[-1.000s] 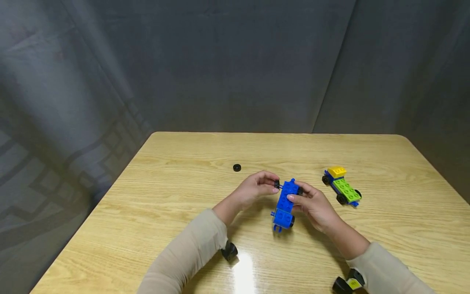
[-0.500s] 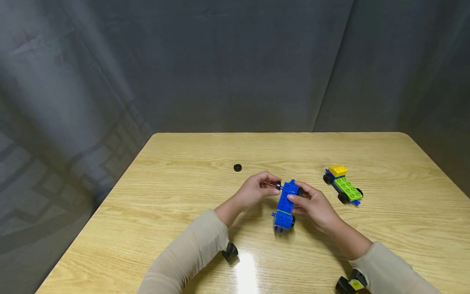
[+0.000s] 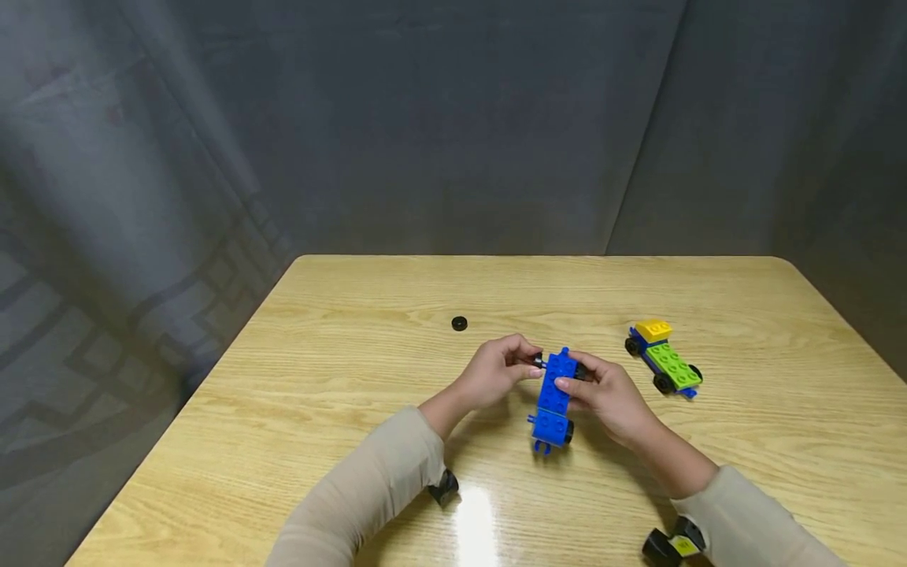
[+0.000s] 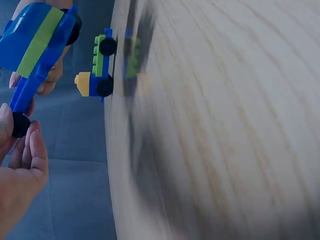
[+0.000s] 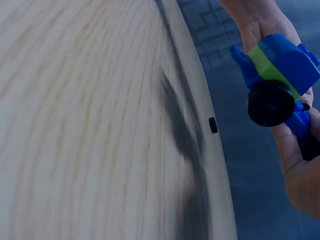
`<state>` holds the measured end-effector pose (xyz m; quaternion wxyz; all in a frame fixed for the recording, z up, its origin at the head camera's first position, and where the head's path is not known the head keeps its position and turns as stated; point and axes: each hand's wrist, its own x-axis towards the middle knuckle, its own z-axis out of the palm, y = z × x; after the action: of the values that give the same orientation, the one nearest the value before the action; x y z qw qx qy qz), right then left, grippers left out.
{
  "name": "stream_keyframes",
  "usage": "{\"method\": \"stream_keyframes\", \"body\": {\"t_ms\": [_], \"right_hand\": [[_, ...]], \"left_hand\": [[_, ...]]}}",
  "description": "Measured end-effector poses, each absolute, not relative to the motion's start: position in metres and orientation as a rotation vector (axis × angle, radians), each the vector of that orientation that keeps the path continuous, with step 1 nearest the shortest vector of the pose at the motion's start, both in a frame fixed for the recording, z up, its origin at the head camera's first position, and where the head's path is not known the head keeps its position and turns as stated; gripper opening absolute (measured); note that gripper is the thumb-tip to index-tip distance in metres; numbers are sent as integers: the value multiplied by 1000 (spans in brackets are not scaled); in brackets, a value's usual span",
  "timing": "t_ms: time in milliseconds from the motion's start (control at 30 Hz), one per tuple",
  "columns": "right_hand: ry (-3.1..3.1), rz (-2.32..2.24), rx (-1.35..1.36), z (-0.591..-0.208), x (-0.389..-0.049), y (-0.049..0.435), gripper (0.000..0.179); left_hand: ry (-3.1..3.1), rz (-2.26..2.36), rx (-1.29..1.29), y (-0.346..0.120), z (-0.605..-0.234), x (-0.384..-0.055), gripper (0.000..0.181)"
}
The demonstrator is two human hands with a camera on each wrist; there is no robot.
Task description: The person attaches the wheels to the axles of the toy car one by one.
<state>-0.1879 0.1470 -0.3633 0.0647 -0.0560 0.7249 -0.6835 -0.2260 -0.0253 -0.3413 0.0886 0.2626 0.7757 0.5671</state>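
A blue toy car (image 3: 555,394) with a lime-green layer (image 4: 40,42) is held above the table by my right hand (image 3: 609,398), thumb on its studded top. Between thumb and fingers, my left hand (image 3: 496,368) pinches a small black wheel (image 4: 21,125) at the peg on the car's far left side. Whether that wheel is fully seated cannot be made out. The near left peg (image 3: 531,419) is bare. On the right side a near wheel (image 5: 271,102) is mounted, and the far one is partly covered by my right fingers.
A loose black wheel (image 3: 459,324) lies flat on the wooden table (image 3: 340,346), beyond my left hand. To the right stands a second toy car (image 3: 664,358), lime green and blue with a yellow block. Grey cloth (image 3: 453,126) hangs behind the table.
My left hand has shifted slightly right with the wheel, closer to the car's side. The car's near end has swung a little to the right.
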Motion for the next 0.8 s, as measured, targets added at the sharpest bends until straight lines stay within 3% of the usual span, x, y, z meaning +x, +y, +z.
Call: {"method": "stream_keyframes", "body": {"t_ms": [533,800], "right_hand": [[2410,-1902,-210,-350,-186,144,49],[2196,-2009,-248,-348,-196,146,48]], "left_hand": [[2329,1623,822,-24,-324,-221,15],[2305,1630,767,-28,-317,-225,15]]}}
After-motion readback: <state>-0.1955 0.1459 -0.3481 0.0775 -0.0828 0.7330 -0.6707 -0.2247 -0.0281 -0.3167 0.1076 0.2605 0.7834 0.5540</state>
